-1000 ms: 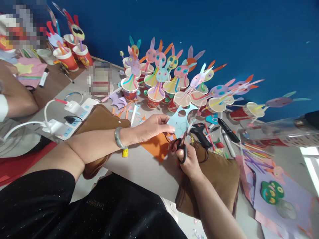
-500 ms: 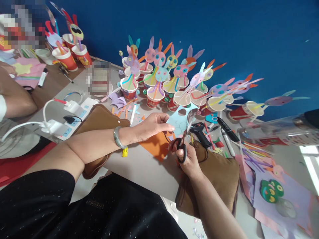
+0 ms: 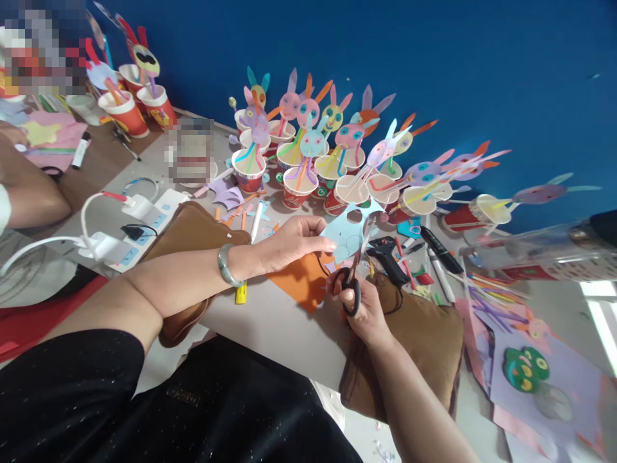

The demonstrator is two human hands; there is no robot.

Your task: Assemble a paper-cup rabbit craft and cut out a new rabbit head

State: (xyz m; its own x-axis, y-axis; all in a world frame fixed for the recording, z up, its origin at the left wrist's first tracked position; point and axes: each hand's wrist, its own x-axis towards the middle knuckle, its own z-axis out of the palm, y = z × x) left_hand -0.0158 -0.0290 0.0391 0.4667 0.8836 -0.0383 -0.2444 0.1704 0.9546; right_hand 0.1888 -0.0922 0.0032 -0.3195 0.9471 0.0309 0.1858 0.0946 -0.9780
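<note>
Between the thumb and fingers of my left hand [image 3: 303, 244] is a sheet of light blue paper [image 3: 343, 236], with a hole cut out near its top and round outlines drawn on it. My right hand [image 3: 364, 307] grips black-handled scissors [image 3: 354, 292] by their finger loops. The blades point up and lie at the right edge of the blue paper; how far they are apart is hard to make out. Below both hands, orange paper [image 3: 301, 283] rests on the table.
Paper cups [image 3: 299, 190] with rabbit-faced straws line the blue wall. A black glue gun [image 3: 388, 260] lies right of the scissors, by a brown cushion [image 3: 424, 341]. Another brown cushion [image 3: 193, 241] and a power strip [image 3: 154, 228] are at left. A co-worker's arm [image 3: 31, 173] shows far left.
The blue paper has tilted slightly and shifted a little left with my left hand. My right hand and the scissors stay almost in place.
</note>
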